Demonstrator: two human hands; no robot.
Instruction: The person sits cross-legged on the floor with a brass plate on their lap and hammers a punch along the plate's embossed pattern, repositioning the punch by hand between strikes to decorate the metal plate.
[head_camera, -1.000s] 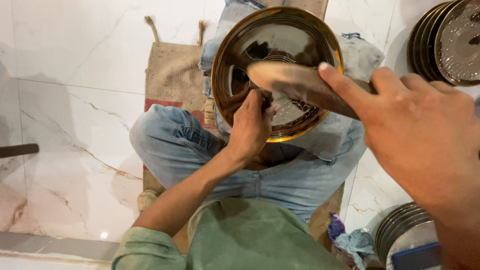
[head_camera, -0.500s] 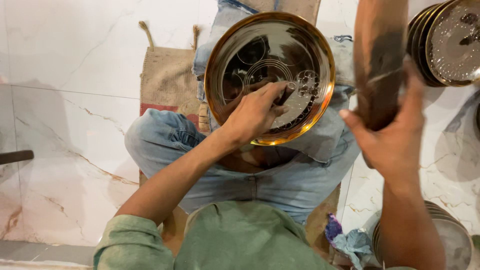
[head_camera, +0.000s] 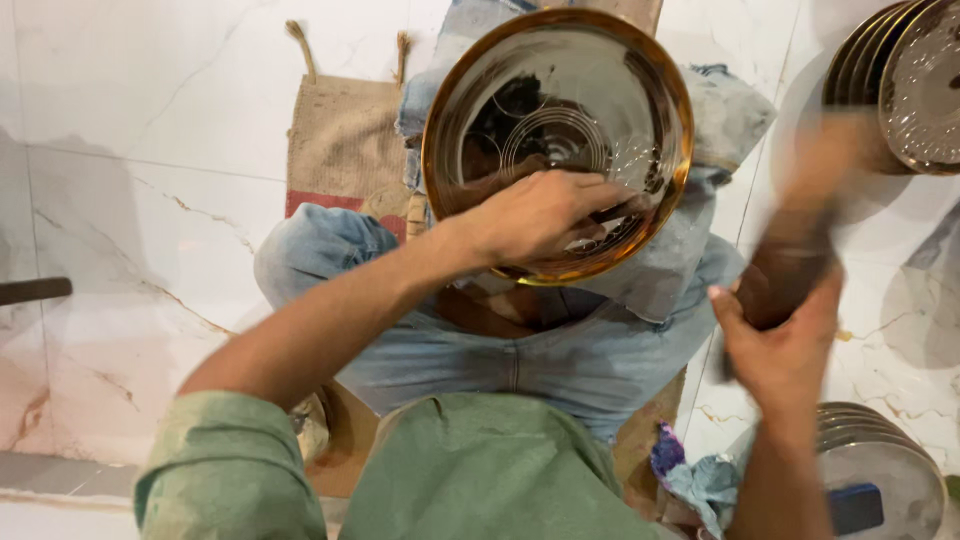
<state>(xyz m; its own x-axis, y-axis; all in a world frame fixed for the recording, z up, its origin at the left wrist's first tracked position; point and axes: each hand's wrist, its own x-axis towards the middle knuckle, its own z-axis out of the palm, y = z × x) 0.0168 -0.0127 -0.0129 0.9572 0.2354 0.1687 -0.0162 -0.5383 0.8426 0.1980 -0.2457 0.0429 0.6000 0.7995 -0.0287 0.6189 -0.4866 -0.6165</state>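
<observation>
Brass-rimmed and shiny, the round metal plate (head_camera: 560, 130) rests tilted on the person's lap, over crossed legs in blue jeans (head_camera: 560, 360). The left hand (head_camera: 535, 215) lies on its lower inner face, fingers curled around something small that cannot be made out. The right hand (head_camera: 785, 345) is clenched around a dark wooden mallet (head_camera: 795, 250), blurred, raised just right of the plate. A burlap sack (head_camera: 345, 145) with a red band lies under the legs on the white marble floor (head_camera: 140, 200). Stacked plates (head_camera: 915, 80) stand at upper right, another stack (head_camera: 885, 470) at lower right beside a crumpled cloth (head_camera: 700, 475).
</observation>
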